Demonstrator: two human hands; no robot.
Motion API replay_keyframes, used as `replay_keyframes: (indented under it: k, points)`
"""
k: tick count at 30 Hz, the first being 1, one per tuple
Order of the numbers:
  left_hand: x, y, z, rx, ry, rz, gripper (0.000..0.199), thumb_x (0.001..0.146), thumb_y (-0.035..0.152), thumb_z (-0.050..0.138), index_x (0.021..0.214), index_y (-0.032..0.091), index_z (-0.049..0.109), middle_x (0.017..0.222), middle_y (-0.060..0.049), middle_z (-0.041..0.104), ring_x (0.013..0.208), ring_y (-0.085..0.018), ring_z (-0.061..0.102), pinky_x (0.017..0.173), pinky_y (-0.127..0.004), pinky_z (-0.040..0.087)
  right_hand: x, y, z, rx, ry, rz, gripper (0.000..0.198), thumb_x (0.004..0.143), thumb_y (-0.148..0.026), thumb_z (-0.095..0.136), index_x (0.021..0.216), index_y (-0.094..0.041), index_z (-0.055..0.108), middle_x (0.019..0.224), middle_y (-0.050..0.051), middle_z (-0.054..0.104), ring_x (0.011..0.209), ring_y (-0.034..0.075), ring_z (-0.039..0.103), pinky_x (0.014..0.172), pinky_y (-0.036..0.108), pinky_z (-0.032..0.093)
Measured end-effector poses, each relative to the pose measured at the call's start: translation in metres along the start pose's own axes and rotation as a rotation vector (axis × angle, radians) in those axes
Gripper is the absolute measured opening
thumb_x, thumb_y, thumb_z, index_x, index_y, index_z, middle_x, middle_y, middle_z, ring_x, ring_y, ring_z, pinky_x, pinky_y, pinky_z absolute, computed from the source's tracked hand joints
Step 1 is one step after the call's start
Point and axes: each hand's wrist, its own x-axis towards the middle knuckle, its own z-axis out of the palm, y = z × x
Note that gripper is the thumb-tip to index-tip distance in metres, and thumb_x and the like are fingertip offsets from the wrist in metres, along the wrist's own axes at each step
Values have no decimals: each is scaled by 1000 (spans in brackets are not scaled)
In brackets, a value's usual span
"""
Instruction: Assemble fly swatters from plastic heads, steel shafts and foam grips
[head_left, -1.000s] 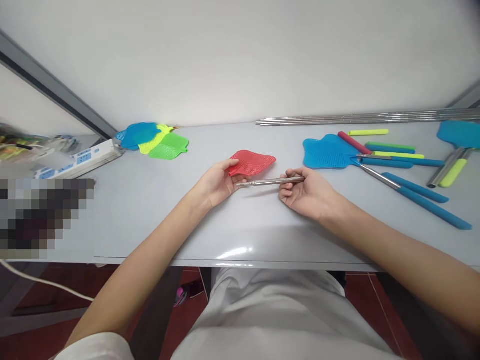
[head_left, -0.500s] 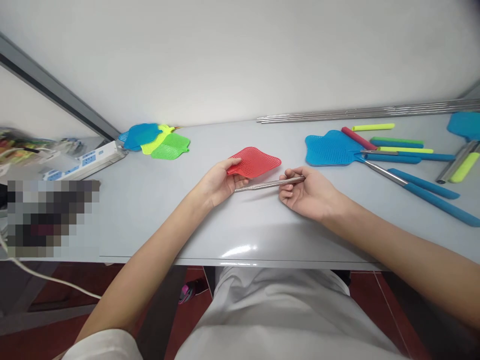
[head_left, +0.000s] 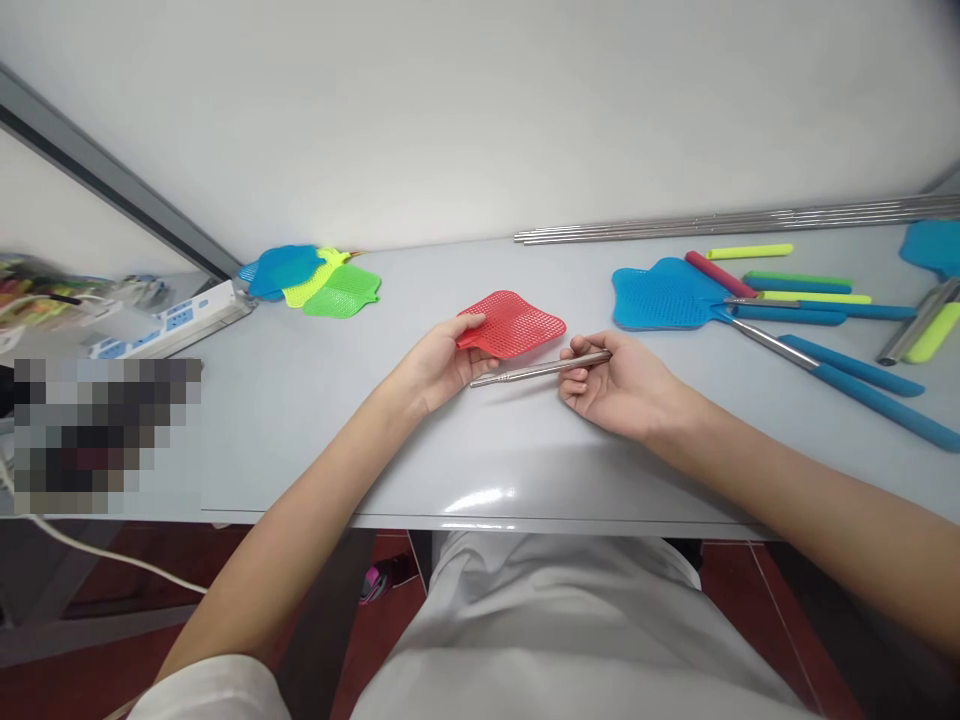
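1. While the left hand (head_left: 442, 365) holds the red swatter head (head_left: 517, 325) near its narrow neck, thumb on top and fingers beneath, the perforated blade spreads rightward over the middle of the tabletop (head_left: 420, 470).
2. Just below the blade, the right hand (head_left: 604, 385) has its fingers curled around a metal rod (head_left: 529, 373), whose ringed end points at the left hand; whether the tip touches those fingers is hard to tell from this angle.
3. To the right lies a blue swatter head (head_left: 660, 295), with blue-gripped metal shafts near its neck.
4. Around these lie a red tube (head_left: 716, 273), a green tube (head_left: 799, 283) and a yellow tube (head_left: 750, 252).
5. Behind them, long metal rods (head_left: 675, 230) run along the wall (head_left: 480, 120).
6. At the far left, blue, yellow and green swatter heads (head_left: 343, 292) overlap in a pile, next to a white power strip (head_left: 180, 318).
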Motion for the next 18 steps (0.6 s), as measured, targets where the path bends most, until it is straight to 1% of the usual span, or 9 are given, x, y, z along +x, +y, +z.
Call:
replay_keyframes:
  k: [4,11,18]
  points:
    - [0,-1,1,21,6,4,12,75,16,49,80,12,59,66,-3,61,56,-10,57,50,-20,49,0,1,-1,-1,-14,-1,12,70,-13,37,63,-15,46,56,1,48,42,6,31,38,17,25]
    - [-1,-3,1,82,-33,38,15,75,19,50,84,12,60,73,-4,63,64,-12,59,59,-23,51,0,1,-1,6,-24,16,11,70,-12,37,63,-15,45,55,1,48,41,6,31,38,17,25]
    - [-5,-4,5,137,-49,51,17,77,21,49,84,12,62,78,-4,65,69,-12,59,63,-22,50,-1,1,0,17,-9,11,11,69,-12,37,62,-15,46,55,1,48,41,6,31,38,17,25]
